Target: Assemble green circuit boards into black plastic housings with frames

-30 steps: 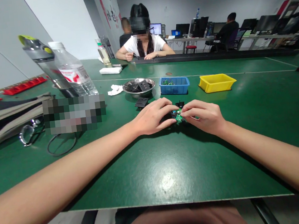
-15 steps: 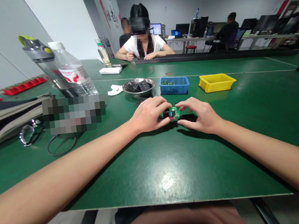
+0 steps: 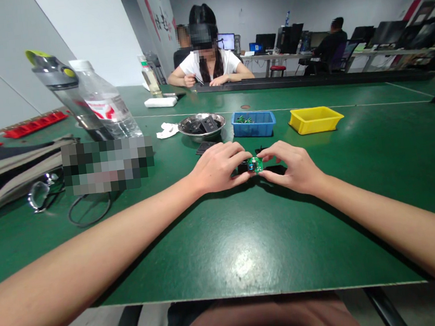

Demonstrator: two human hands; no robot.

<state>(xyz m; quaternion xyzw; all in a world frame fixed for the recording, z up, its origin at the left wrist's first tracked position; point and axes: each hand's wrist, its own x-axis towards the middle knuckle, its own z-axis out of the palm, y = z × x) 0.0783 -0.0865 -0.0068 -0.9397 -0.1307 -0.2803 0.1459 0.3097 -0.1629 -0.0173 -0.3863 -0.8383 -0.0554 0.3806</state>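
Observation:
A small green circuit board with a dark, bluish round part on it is held between my two hands just above the table. My left hand pinches its left side with thumb and fingers, and a black piece shows under those fingers. From the other side, the thumb and index fingertip of my right hand close on the board's right edge. Dark flat pieces lie on the table behind and beneath the right fingers, partly hidden. Another black flat piece rests beyond my left hand.
A steel bowl of black parts, a blue bin with green boards and a yellow bin stand beyond my hands. Bottles, a cable and a bag lie left. A person sits opposite.
The circuit board has shifted slightly right and turned a little. My left fingertips have moved right with it, and my right thumb and index fingertip have come in against its edge.

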